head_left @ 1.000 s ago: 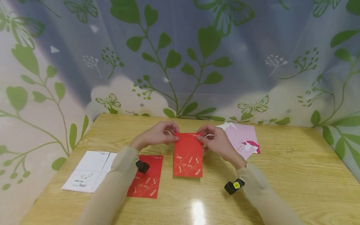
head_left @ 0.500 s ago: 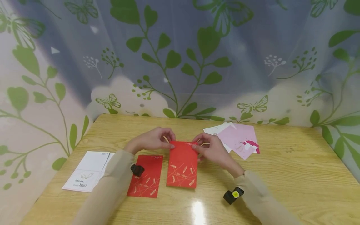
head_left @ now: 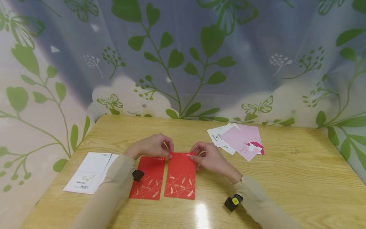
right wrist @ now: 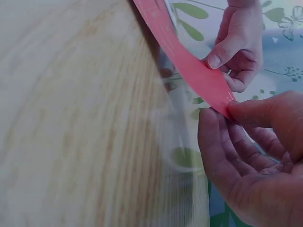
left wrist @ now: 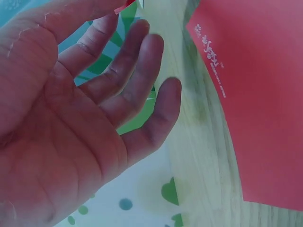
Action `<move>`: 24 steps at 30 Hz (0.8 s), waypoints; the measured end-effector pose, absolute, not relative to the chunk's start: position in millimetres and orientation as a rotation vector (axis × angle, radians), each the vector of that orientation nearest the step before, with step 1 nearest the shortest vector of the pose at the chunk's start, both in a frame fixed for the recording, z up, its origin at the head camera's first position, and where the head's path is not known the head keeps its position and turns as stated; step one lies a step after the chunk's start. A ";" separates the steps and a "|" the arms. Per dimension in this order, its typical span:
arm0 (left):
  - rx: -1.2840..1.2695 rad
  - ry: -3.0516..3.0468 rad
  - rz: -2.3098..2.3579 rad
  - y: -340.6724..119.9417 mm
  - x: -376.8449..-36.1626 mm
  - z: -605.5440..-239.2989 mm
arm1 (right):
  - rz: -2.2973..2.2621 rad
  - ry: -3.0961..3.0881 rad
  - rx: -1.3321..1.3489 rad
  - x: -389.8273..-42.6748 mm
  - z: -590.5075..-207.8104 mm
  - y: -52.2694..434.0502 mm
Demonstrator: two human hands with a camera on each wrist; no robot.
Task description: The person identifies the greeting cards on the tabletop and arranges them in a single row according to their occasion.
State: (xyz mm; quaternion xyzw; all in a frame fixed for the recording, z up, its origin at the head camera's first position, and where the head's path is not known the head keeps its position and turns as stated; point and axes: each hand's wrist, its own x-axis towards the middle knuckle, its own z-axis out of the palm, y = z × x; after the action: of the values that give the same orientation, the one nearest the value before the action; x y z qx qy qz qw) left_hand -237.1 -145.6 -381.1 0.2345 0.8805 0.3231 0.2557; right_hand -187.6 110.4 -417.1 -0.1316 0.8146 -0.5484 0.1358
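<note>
- White card (head_left: 85,173) at the table's left: printed text ends in "heart", the rest too small to read; a small butterfly drawing sits above it.
- Held red card (head_left: 180,176): gold leaf-and-line pattern with a short gold word in the lower half, unreadable. Tiny white print at the top edge also shows in the left wrist view (left wrist: 210,49); can't read it.
- Second red card (head_left: 148,178), same design, lies flat on the wooden table (head_left: 300,178), just left of the held one; edges side by side, touching or nearly so.
- Left hand (head_left: 151,147) pinches the held card's top left corner between thumb and forefinger; other fingers loosely curled.
- Right hand (head_left: 207,158) pinches the top right corner the same way; right wrist view shows thumb and fingertip clamped on the card edge (right wrist: 208,85).
- Held card's near edge is low at the table, the top edge is at the hands; it sits centre, between both forearms.
- Pink card (head_left: 243,141) overlapping white paper (head_left: 218,136) at far right, well apart from the hands.
</note>
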 end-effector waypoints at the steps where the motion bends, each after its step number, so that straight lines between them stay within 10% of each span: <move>1: 0.642 2.399 0.863 -145.6 -237.1 -381.6 | -1.562 2.383 -0.391 -187.6 -416.9 109.3; 24: 0.694 2.538 0.684 -148.6 -234.8 -392.3 | -1.032 2.728 -0.631 -190.9 -415.6 93.3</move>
State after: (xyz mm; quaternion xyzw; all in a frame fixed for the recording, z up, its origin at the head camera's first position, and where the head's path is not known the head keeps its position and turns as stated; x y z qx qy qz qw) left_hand -234.8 -148.6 -392.3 0.2494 0.9128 0.2461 0.2099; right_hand -190.9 93.3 -415.6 -0.2109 0.9113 -0.3448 0.0786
